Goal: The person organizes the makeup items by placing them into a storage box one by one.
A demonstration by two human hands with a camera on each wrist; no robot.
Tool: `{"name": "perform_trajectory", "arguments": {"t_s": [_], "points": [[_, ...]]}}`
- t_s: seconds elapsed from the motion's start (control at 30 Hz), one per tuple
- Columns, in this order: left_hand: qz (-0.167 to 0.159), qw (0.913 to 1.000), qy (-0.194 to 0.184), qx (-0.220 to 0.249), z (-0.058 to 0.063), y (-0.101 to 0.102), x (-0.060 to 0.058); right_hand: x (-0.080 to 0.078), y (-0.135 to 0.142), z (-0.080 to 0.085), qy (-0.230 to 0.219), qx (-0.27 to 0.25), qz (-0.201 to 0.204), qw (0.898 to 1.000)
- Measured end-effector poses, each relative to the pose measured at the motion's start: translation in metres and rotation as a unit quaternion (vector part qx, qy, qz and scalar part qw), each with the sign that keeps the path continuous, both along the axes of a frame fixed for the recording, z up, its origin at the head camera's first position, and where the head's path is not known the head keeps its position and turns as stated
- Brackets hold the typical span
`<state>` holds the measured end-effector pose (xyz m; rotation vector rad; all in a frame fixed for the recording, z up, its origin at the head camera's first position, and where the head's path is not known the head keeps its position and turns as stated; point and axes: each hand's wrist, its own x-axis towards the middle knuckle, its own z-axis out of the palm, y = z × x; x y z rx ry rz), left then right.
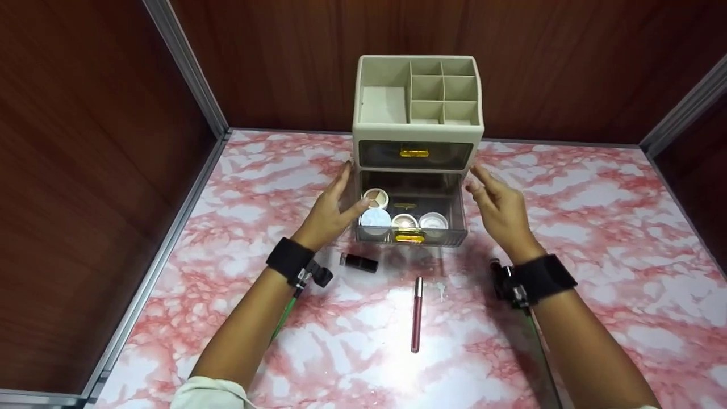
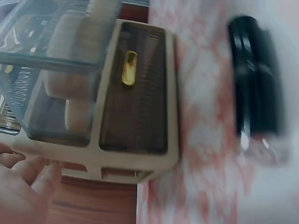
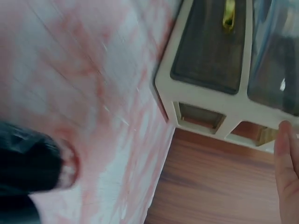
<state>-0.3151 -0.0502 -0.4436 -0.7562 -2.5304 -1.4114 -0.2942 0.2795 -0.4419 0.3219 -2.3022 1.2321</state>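
Left hand [image 1: 326, 216] and right hand [image 1: 505, 211], fingers extended, empty, flank the cream plastic drawer organizer [image 1: 417, 134] at 8 and 4 o'clock.

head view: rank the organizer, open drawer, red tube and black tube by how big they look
1. organizer
2. open drawer
Not ranked: red tube and black tube; the red looks longer but thinner, so their overall sizes look close.

We see bright white glare on the desk [image 1: 380, 363], far from its back edge, and dim brown walls [image 1: 267, 68]. Both wrist views look blurry to us, especially the left one's close black tube [image 2: 254, 84].
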Motion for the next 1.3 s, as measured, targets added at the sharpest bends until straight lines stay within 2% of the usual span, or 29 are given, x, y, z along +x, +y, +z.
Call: {"name": "perform_trajectory", "arguments": {"t_s": [0.13,0.27,0.4,0.53,0.6,0.67,0.8,0.9,1.07,1.3], "points": [[-0.009,0.9990,-0.003,-0.045,-0.002,-0.008,0.013,0.017,0.000,-0.002,-0.001,0.037,0.013,0.999],[-0.026,0.9978,-0.003,-0.060,-0.002,-0.014,0.026,0.031,0.001,-0.001,0.030,0.075,0.024,0.996],[-0.016,0.9975,0.009,-0.068,-0.006,-0.018,0.031,0.041,-0.001,-0.001,0.049,0.104,0.037,0.993],[-0.002,0.9958,0.024,-0.089,-0.013,-0.020,0.034,0.049,-0.001,-0.009,0.044,0.124,0.032,0.991],[0.006,0.9941,0.050,-0.096,-0.016,-0.021,0.035,0.053,0.000,-0.014,0.041,0.133,0.030,0.990],[0.010,0.9910,0.094,-0.095,-0.018,-0.022,0.037,0.056,0.001,-0.020,0.048,0.141,0.030,0.988],[0.009,0.9778,0.195,-0.075,-0.022,-0.024,0.040,0.060,0.001,-0.029,0.097,0.157,0.039,0.982],[0.000,0.9721,0.228,-0.057,-0.023,-0.024,0.040,0.061,-0.001,-0.031,0.134,0.167,0.053,0.976],[-0.019,0.9746,0.221,-0.030,-0.023,-0.021,0.038,0.060,-0.003,-0.029,0.155,0.179,0.058,0.970],[-0.023,0.9766,0.213,-0.018,-0.021,-0.018,0.037,0.059,-0.005,-0.025,0.174,0.192,0.057,0.964]]}}
